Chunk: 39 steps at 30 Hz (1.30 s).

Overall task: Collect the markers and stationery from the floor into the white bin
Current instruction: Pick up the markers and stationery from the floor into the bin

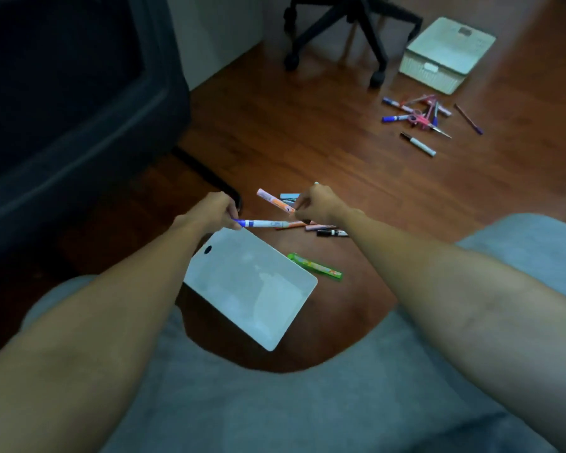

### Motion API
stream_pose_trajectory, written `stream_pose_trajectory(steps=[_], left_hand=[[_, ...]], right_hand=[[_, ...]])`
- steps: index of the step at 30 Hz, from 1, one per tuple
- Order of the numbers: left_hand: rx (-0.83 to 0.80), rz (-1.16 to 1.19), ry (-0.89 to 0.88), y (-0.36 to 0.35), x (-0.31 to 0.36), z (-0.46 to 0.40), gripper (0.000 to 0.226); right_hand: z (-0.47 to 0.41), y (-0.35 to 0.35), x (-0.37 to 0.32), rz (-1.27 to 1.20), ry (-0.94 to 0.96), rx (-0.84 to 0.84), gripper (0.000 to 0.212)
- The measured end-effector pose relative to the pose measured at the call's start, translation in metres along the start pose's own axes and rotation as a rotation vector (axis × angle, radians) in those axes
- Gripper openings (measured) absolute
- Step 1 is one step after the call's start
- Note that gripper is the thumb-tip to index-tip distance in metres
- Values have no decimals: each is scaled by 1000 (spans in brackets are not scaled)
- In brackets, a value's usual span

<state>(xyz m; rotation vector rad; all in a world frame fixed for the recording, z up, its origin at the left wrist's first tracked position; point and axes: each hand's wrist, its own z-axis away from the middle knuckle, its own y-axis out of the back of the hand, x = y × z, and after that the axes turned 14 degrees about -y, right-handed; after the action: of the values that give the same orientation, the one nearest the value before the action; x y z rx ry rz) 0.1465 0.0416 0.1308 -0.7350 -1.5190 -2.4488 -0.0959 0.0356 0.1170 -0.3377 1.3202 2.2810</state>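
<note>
Early stage: your left hand (214, 209) pinches a blue-capped marker (262, 223); your right hand (314, 204) is closed on an orange marker (275, 200). White bin (446, 55) at 1 o'clock, well apart, contents hidden. Left on the floor: the pens under your hands, green marker (315, 266), whiteboard (249, 286), far pile (422, 114).

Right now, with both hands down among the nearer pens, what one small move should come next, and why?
Probably the right hand should close on the orange marker and lift it. The left hand already grips the blue-capped marker, the right hand's fingertips sit at the orange one's end, and the white bin stands far off by the office chair, so filling both hands first saves a trip.
</note>
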Motion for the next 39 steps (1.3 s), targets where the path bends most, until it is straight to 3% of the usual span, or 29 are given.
stream_pose_trajectory(steps=[5, 11, 15, 24, 28, 32, 35, 39], left_hand=[[-57, 51, 37, 1, -32, 44, 14], [-115, 86, 52, -26, -55, 63, 18], [-117, 92, 34, -27, -54, 57, 17], [69, 101, -79, -27, 1, -23, 27], [69, 84, -95, -56, 25, -72, 29], [2, -8, -114, -98, 25, -111, 27], [-54, -74, -107, -125, 16, -130, 33], [-157, -135, -78, -154, 0, -157, 48]], right_hand=[[10, -37, -42, 36, 91, -89, 25], [14, -81, -40, 95, 66, -206, 21], [15, -82, -28, 52, 36, -148, 27], [-5, -25, 32, -134, -134, 47, 17], [-15, -27, 76, -127, -264, 77, 18], [-29, -59, 111, -100, -345, -4, 11], [-35, -88, 133, -117, -389, -35, 20], [-39, -123, 159, -53, -343, -47, 56]])
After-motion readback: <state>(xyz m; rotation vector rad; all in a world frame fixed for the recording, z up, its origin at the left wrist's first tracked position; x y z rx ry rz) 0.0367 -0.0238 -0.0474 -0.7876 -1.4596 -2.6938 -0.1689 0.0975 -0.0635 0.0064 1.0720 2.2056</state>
